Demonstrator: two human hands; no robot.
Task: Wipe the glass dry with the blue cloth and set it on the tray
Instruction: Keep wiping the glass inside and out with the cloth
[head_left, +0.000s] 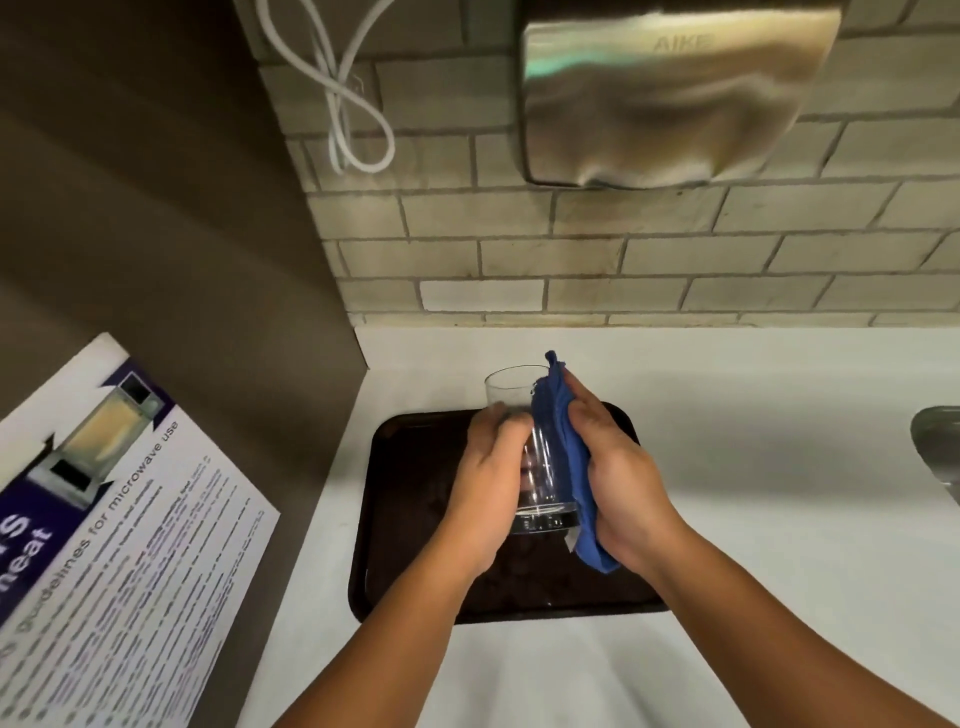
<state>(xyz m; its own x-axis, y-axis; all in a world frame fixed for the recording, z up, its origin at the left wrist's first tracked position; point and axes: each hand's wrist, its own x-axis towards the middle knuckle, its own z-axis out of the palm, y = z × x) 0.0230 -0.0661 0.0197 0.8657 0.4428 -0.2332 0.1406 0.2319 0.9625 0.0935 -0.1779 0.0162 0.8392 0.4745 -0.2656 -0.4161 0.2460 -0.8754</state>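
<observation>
Both hands over tray (405, 519) on table (753, 493): left hand (488, 488) grip closed around glass (524, 441), right hand (618, 467) grip pressing cloth (563, 447) against its right side.

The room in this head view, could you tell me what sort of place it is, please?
Probably a shared kitchenette or break room: a notice on microwave use on the left wall, a steel wall dryer on the tiled wall, and a sink edge in the white counter.
</observation>
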